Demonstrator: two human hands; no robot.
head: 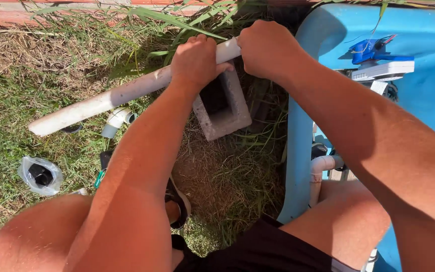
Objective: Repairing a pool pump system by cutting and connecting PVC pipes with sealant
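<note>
Knees low, both hands [196,60] [267,49] gripping white pipe [101,100], blue tub edge [298,146] right

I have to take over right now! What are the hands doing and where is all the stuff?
Left hand: gripped around the white pipe.
Right hand: closed on the same pipe's right end.
The pipe lies slanted over the grey concrete block on the grass.
A white elbow fitting and a small plastic bag lie below the pipe.
Done: pipe held in both hands.
Left: cannot tell.

clear plastic bag [40,175] holding dark part, on grass, lower left
</note>
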